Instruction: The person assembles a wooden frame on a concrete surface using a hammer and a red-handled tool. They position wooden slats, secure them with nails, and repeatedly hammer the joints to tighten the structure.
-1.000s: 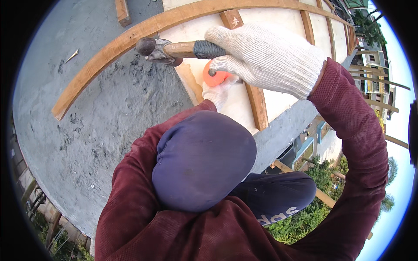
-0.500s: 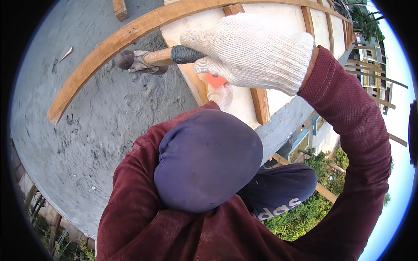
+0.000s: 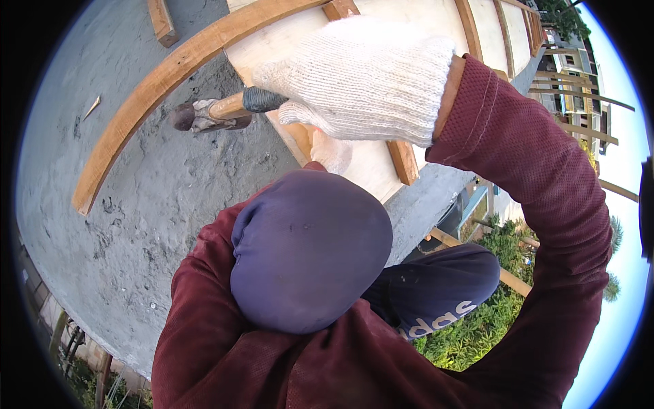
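Observation:
My right hand (image 3: 361, 78), in a white knit glove, is closed around the black-taped grip of a hammer (image 3: 228, 107). The hammer's wooden handle points left, its dark head over grey concrete. Beneath it and nearer to me, my left hand (image 3: 331, 153), also gloved, rests at the edge of a pale plywood panel (image 3: 371, 163). Its fingers are hidden behind my right hand. A sliver of something orange shows between the two hands. Wooden battens (image 3: 403, 162) cross the panel, and a long timber (image 3: 170, 68), bent by the lens, runs along its far side.
Rough grey concrete (image 3: 150, 198) spreads to the left, with a short wood block (image 3: 162, 24) and a wood splinter (image 3: 92, 107) on it. My bent knees (image 3: 310, 252) fill the middle. Past the slab's right edge are green plants (image 3: 470, 341) lower down and a building (image 3: 579, 88).
My right hand and the hammer have shifted left in the picture, the hammer head slightly lower. The orange round thing by my left hand is now mostly covered. The whole view has shifted a little.

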Available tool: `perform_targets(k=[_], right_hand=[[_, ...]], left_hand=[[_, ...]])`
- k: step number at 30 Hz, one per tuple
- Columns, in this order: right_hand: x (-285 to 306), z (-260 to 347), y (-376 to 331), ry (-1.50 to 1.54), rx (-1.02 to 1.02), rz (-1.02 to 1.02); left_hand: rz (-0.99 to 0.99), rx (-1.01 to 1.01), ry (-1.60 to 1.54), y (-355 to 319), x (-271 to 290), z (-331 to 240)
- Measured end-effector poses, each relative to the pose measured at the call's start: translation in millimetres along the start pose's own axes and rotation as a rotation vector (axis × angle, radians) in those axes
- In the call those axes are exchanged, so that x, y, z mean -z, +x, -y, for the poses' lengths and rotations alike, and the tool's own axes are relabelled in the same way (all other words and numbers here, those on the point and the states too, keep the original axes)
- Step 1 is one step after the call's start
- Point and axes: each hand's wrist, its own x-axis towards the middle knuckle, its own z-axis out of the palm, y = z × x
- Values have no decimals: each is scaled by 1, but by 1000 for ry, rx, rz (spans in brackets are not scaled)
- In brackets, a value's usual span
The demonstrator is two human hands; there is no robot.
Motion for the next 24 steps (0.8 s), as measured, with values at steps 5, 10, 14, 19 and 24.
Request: perform_targets(k=[5,10,14,19,24], right_hand=[[4,-17,-13,54,299,-383],[-13,5,14,132,49,-67],[-22,-2,2,-180,-132,395],[7,-10,3,-190,-25,228],[-7,-3,20,238,63,-114]], left_hand=[[335,113,-298,-33,8,1],[327,95,-320,-23,22,22],[386,-17,-449,-32,20,-1],[422,-47,-656,-27,6,23],[514,-127,-452,-37,24,16]])
